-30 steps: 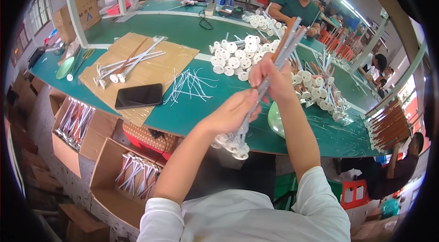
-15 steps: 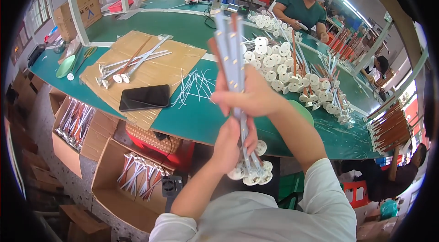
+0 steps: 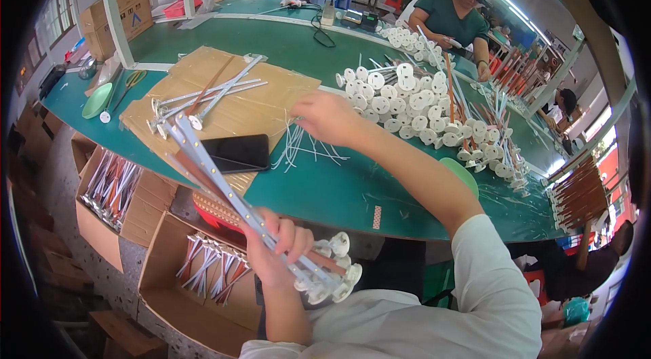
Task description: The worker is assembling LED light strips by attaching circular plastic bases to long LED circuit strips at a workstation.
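Observation:
My left hand (image 3: 274,250) is wrapped round a bundle of LED light strips (image 3: 215,179), held slantwise over the table's front edge. The bundle has white metal bars with small yellow LEDs and a brown bar among them. Round white end caps (image 3: 347,281) stick out below the hand, near my body. My right hand (image 3: 329,118) reaches over the table, its fingertips pinched on thin white ties (image 3: 302,145) that hang and spread on the green surface. Behind the bundle lies a black phone (image 3: 237,153), partly hidden, on a cardboard sheet (image 3: 274,81).
More strips (image 3: 213,93) lie on the cardboard. A large heap of strips with round white caps (image 3: 407,98) covers the right side of the green table (image 3: 319,199). Boxes of strips (image 3: 203,305) stand below at left. A co-worker (image 3: 451,20) sits across the table.
My right hand has let go of the bundle and moved forward to the white ties. My left hand has lowered and tilted the bundle to the left.

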Demonstrator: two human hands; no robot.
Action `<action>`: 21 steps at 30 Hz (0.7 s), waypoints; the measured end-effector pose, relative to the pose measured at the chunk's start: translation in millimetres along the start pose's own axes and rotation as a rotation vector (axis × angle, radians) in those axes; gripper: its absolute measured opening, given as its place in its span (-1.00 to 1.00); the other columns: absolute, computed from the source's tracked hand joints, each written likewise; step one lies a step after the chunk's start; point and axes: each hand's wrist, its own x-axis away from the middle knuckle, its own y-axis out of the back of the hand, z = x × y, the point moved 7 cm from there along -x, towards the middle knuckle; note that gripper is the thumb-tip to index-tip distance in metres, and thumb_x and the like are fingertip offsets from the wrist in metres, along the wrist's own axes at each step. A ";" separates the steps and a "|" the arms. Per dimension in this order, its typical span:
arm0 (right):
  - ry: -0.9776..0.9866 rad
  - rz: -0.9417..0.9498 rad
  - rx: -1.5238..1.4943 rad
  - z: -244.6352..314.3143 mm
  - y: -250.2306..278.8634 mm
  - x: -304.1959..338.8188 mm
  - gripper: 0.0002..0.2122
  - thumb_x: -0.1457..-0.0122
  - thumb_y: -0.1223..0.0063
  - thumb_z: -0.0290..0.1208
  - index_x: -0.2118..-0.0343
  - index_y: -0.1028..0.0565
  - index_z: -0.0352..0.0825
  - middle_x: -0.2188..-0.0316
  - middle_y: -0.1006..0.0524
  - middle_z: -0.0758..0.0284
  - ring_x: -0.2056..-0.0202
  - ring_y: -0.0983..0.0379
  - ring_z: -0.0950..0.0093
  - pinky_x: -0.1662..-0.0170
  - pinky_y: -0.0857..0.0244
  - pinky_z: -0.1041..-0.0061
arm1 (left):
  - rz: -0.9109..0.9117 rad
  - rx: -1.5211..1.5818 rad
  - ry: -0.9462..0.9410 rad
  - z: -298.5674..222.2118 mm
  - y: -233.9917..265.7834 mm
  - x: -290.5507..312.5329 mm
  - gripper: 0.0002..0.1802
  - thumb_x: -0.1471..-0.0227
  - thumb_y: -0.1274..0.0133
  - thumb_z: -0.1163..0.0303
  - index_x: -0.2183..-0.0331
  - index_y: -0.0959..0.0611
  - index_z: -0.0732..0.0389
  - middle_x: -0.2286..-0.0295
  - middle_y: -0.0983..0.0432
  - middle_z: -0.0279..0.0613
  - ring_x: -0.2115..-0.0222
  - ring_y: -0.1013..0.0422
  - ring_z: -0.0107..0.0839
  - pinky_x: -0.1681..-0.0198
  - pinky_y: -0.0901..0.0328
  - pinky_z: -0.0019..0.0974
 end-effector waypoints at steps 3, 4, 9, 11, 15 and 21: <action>0.296 0.022 0.199 7.1 -25.9 -17.9 -0.84 0.10 -0.15 -0.45 0.38 -0.56 -0.22 0.35 -0.54 0.40 0.19 -0.45 0.35 0.19 -0.42 0.38 | -0.001 0.034 -0.028 -5.4 6.7 7.9 -0.49 -0.28 0.43 -0.12 0.41 -0.32 0.10 0.73 -0.11 -0.43 0.79 -0.03 -0.54 0.59 -0.03 -0.38; 0.408 0.031 0.242 14.0 -29.6 -20.4 -0.89 0.13 -0.13 -0.45 0.47 -0.56 -0.22 0.43 -0.51 0.42 0.19 -0.43 0.39 0.21 -0.41 0.40 | -0.011 0.026 -0.029 -3.8 8.5 9.8 -0.49 -0.28 0.44 -0.11 0.40 -0.32 0.11 0.73 -0.12 -0.43 0.78 -0.04 -0.54 0.59 -0.02 -0.38; 0.544 0.100 0.325 18.7 -24.3 -22.0 -0.96 0.18 -0.11 -0.44 0.66 -0.54 -0.23 0.50 -0.49 0.47 0.18 -0.41 0.46 0.23 -0.41 0.43 | 0.016 -0.034 0.025 7.5 13.4 12.7 -0.49 -0.27 0.41 -0.12 0.40 -0.33 0.12 0.73 -0.11 -0.41 0.77 -0.05 -0.53 0.59 -0.02 -0.39; 0.545 0.138 0.322 17.0 -10.6 -15.2 -0.91 0.17 -0.08 -0.43 0.53 -0.56 -0.24 0.40 -0.51 0.42 0.15 -0.42 0.43 0.20 -0.41 0.42 | 0.034 -0.025 0.033 9.9 11.9 10.6 -0.49 -0.27 0.41 -0.12 0.38 -0.34 0.13 0.73 -0.11 -0.41 0.77 -0.05 -0.53 0.60 -0.02 -0.39; 0.351 0.251 0.377 14.8 26.5 12.9 -0.90 0.10 -0.10 -0.44 0.48 -0.56 -0.26 0.44 -0.53 0.36 0.29 -0.50 0.36 0.28 -0.41 0.38 | 0.026 -0.034 0.027 15.4 7.2 5.0 -0.43 -0.27 0.40 -0.12 0.08 -0.35 0.19 0.75 -0.10 -0.42 0.79 -0.03 -0.54 0.62 -0.02 -0.40; 0.021 0.043 -0.217 77.2 115.2 99.7 -0.86 -0.01 -0.15 -0.54 0.33 -0.56 -0.30 0.60 -0.47 0.24 0.53 -0.47 0.21 0.45 -0.35 0.34 | 0.089 -0.163 0.219 47.2 -22.1 14.5 -0.15 -0.21 0.36 -0.21 -0.29 0.17 0.08 0.80 -0.05 -0.46 0.85 -0.02 -0.57 0.70 0.01 -0.43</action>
